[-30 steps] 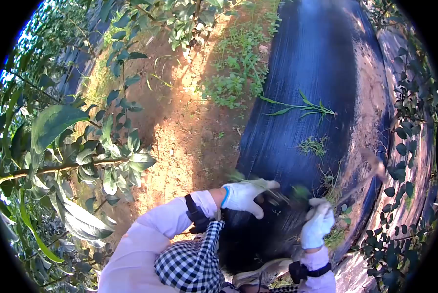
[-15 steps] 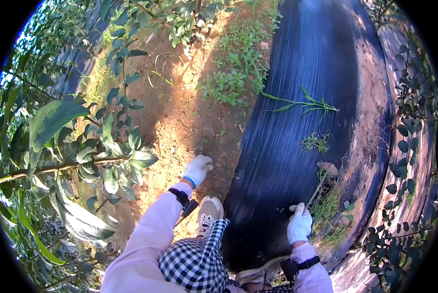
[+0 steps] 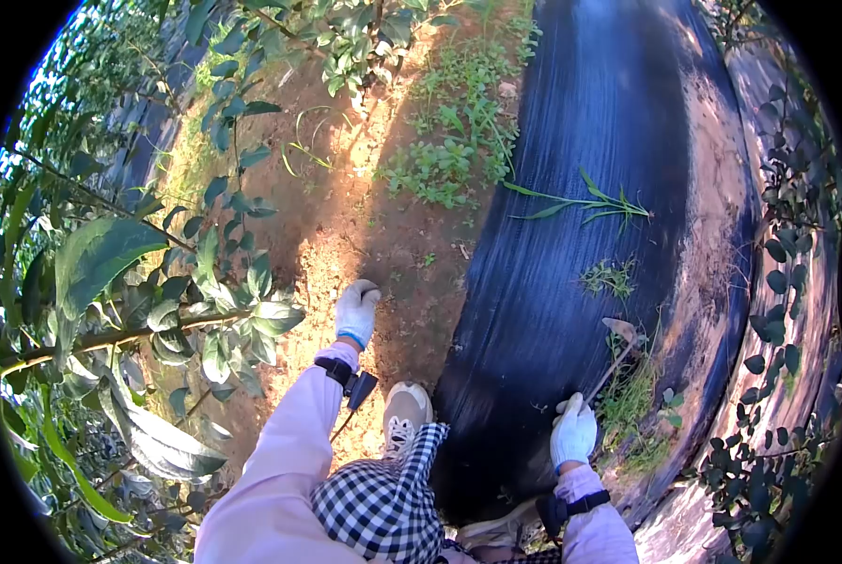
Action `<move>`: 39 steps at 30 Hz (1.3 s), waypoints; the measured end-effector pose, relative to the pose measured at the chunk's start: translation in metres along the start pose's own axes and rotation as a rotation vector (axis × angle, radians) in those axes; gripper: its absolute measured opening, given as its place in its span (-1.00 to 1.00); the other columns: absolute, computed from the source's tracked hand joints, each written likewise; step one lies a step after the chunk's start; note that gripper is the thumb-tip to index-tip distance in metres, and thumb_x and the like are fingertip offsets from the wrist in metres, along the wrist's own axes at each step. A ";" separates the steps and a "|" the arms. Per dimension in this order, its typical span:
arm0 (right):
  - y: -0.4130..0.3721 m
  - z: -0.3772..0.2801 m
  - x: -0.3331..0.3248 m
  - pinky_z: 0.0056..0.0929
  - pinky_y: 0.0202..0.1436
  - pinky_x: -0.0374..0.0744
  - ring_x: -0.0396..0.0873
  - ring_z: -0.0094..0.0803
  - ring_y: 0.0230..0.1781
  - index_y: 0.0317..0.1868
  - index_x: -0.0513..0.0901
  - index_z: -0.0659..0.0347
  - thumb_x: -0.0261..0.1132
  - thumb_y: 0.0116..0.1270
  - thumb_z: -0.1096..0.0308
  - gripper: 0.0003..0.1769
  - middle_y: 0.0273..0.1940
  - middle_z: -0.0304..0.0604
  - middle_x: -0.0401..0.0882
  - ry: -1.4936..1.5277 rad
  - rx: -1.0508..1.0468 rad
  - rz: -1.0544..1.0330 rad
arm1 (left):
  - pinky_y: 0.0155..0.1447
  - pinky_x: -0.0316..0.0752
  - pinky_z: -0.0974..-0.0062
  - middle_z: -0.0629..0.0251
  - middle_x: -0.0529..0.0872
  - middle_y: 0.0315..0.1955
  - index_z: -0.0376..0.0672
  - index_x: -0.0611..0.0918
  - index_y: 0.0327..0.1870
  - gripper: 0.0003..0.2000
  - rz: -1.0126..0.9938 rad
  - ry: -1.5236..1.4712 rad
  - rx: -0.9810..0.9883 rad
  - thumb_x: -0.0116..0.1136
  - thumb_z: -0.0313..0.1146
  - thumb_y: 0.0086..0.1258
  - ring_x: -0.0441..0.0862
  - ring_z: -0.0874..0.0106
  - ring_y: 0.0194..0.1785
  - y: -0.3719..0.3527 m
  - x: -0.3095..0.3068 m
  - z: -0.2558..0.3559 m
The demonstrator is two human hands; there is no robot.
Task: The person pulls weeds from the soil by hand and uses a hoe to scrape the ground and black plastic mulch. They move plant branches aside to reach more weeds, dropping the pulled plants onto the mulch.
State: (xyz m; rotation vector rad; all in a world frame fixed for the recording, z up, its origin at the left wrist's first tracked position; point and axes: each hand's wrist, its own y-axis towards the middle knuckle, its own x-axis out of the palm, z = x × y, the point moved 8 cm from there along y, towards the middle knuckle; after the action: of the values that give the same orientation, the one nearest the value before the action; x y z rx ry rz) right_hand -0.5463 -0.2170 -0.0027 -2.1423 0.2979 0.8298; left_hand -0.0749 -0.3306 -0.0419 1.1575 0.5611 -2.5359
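Note:
My right hand [image 3: 573, 430], in a white glove, is closed around the thin handle of a small hand hoe [image 3: 620, 331]. The hoe's flat blade points away from me, over grass [image 3: 628, 404] at the edge of the black plastic sheet [image 3: 506, 348]. My left hand [image 3: 356, 308], also gloved, hovers over the bare soil left of the sheet. Its fingers are curled together, and nothing shows in them.
Leafy branches [image 3: 205, 324] reach in from the left, close to my left arm. Pulled-looking grass [image 3: 600, 202] and a small weed [image 3: 609, 277] lie on the sheet. Green weeds [image 3: 449, 160] grow along its left edge. My shoe [image 3: 408, 414] stands beside the sheet.
My left hand has moved left and slightly farther from me. The hoe in my right hand has shifted a little, its blade now showing more clearly above the grass.

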 end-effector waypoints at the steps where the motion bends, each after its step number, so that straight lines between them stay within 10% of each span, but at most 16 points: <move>1: -0.001 -0.002 0.000 -0.28 -0.41 0.46 0.53 -0.32 -0.60 -0.44 0.61 0.24 -0.07 0.50 -0.04 -0.42 -0.67 -0.15 0.50 0.000 0.007 -0.006 | 0.04 0.50 0.32 0.10 0.69 -0.28 -0.19 0.67 -0.20 -0.81 -0.013 0.044 0.034 0.23 -0.35 0.19 0.64 0.15 -0.13 0.002 -0.003 0.006; 4: 0.003 0.007 0.005 -0.28 -0.41 0.47 0.53 -0.32 -0.62 -0.44 0.61 0.25 -0.06 0.50 -0.04 -0.43 -0.68 -0.15 0.50 0.036 0.015 0.020 | 0.03 0.50 0.29 0.10 0.69 -0.28 -0.16 0.67 -0.22 -0.83 -0.002 0.270 0.393 0.21 -0.35 0.19 0.63 0.13 -0.12 -0.001 0.013 0.043; 8: 0.001 0.001 0.001 -0.29 -0.42 0.46 0.52 -0.32 -0.62 -0.44 0.61 0.26 -0.06 0.50 -0.03 -0.43 -0.68 -0.15 0.50 0.020 0.011 0.010 | 0.06 0.48 0.30 0.10 0.66 -0.25 -0.17 0.66 -0.23 -0.80 -0.066 -0.007 0.046 0.25 -0.33 0.15 0.61 0.15 -0.08 0.017 0.011 0.020; 15: -0.001 -0.002 -0.001 -0.29 -0.45 0.46 0.52 -0.33 -0.64 -0.44 0.60 0.28 -0.06 0.50 -0.03 -0.42 -0.67 -0.15 0.50 -0.005 -0.041 0.037 | 0.08 0.48 0.30 0.15 0.64 -0.23 -0.17 0.66 -0.24 -0.81 -0.085 0.265 0.441 0.24 -0.31 0.16 0.60 0.12 -0.05 0.025 0.025 0.061; 21: 0.008 0.011 0.010 -0.34 -0.49 0.42 0.47 -0.39 -0.63 -0.42 0.58 0.31 -0.06 0.50 -0.04 -0.41 -0.65 -0.16 0.48 0.056 0.003 0.007 | 0.12 0.44 0.25 0.10 0.68 -0.22 -0.18 0.66 -0.25 -0.80 -0.096 0.108 0.181 0.15 -0.28 0.22 0.57 0.11 -0.01 0.032 0.018 0.035; 28: 0.005 0.015 0.009 -0.36 -0.46 0.42 0.46 -0.38 -0.63 -0.43 0.55 0.29 -0.08 0.52 -0.05 -0.41 -0.62 -0.16 0.50 0.099 0.017 0.020 | 0.05 0.48 0.20 0.13 0.59 -0.26 -0.11 0.61 -0.09 -0.70 -0.355 0.304 0.563 0.25 -0.21 0.18 0.55 0.07 -0.06 -0.020 0.076 0.090; 31: 0.004 0.009 0.013 -0.35 -0.48 0.41 0.46 -0.37 -0.65 -0.45 0.56 0.28 -0.08 0.51 -0.07 -0.40 -0.65 -0.16 0.49 0.172 0.049 0.018 | 0.05 0.48 0.25 0.13 0.61 -0.30 -0.11 0.64 -0.15 -0.76 -0.458 0.334 0.547 0.24 -0.23 0.20 0.58 0.11 -0.08 -0.007 0.082 0.087; 34: 0.005 0.009 0.010 -0.33 -0.48 0.42 0.47 -0.36 -0.66 -0.47 0.57 0.27 -0.09 0.51 -0.08 -0.38 -0.67 -0.15 0.49 0.109 0.008 0.013 | 0.09 0.47 0.29 0.12 0.64 -0.24 -0.13 0.64 -0.12 -0.75 -0.131 -0.013 0.219 0.23 -0.26 0.21 0.58 0.13 -0.02 0.013 0.045 0.089; 39: 0.002 0.001 0.004 -0.30 -0.46 0.44 0.50 -0.34 -0.65 -0.46 0.59 0.27 -0.11 0.51 -0.07 -0.38 -0.70 -0.16 0.48 0.012 -0.037 -0.003 | 0.16 0.44 0.27 0.06 0.62 -0.12 -0.18 0.63 -0.09 -0.64 -0.406 0.202 0.295 0.30 -0.19 0.14 0.56 0.09 0.05 -0.012 0.056 0.092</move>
State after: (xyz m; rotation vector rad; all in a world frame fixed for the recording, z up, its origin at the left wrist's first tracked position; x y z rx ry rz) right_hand -0.5444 -0.2172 -0.0071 -2.1830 0.2876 0.8265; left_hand -0.1758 -0.3687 -0.0269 1.5528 0.5249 -2.9402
